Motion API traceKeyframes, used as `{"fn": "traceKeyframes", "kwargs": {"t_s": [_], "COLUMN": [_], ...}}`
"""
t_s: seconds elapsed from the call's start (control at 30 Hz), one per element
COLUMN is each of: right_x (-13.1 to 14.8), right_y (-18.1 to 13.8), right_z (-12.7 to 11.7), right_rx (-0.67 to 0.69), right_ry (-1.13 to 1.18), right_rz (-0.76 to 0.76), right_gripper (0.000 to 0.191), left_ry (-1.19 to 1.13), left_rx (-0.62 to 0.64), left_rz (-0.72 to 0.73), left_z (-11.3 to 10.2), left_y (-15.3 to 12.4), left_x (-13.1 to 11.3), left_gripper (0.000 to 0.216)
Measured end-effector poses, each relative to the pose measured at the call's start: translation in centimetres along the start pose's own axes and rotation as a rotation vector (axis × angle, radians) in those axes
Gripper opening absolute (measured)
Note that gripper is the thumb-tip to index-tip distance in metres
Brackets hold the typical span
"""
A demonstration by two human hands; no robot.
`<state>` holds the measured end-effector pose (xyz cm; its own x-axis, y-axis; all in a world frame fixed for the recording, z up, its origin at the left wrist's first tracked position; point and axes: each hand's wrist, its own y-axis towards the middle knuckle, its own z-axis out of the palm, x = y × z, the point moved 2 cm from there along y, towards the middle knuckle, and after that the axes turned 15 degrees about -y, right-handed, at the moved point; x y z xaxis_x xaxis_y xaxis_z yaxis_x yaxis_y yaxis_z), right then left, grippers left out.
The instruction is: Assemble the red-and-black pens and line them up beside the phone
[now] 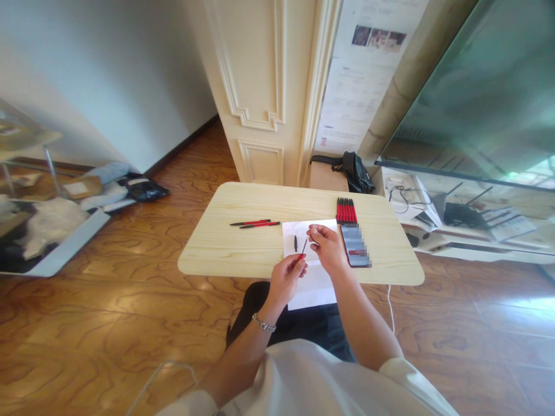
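My left hand (286, 278) pinches a red pen barrel (302, 256), mostly hidden by the fingers. A thin dark refill (304, 245) sticks up out of the barrel. Just above the refill's end, my right hand (328, 245) has its thumb and fingers pressed together; whatever they hold is too small to make out. Under both hands lies a white paper sheet (312, 292), hanging over the table's near edge. On the sheet, left of the refill, rests a short black pen part (295, 243).
Two red-and-black pens (260, 225) lie left of the paper on the pale wooden table (225, 248). A row of several similar pens (346, 211) lies at the back right, above a phone (356, 245). A black bag (355, 172) sits behind the table.
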<state>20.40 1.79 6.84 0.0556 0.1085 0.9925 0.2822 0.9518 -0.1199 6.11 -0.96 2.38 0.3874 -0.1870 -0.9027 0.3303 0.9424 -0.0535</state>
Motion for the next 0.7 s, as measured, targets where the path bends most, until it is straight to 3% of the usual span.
{"fn": "traceKeyframes", "kwargs": {"t_s": [0.47, 0.7], "right_x": [0.25, -0.22], "right_y": [-0.5, -0.45], "right_z": [0.04, -0.01], "right_rx": [0.057, 0.06], "right_ry": [0.044, -0.079], "right_rz": [0.002, -0.064], "right_gripper": [0.028, 0.026], "left_ry": [-0.002, -0.025], "left_rx": [0.014, 0.013], "left_rz": [-0.016, -0.023], "left_z": [-0.14, -0.28], "left_y": [0.19, 0.22], "left_x": [0.35, 0.54], "left_gripper": [0.038, 0.037]}}
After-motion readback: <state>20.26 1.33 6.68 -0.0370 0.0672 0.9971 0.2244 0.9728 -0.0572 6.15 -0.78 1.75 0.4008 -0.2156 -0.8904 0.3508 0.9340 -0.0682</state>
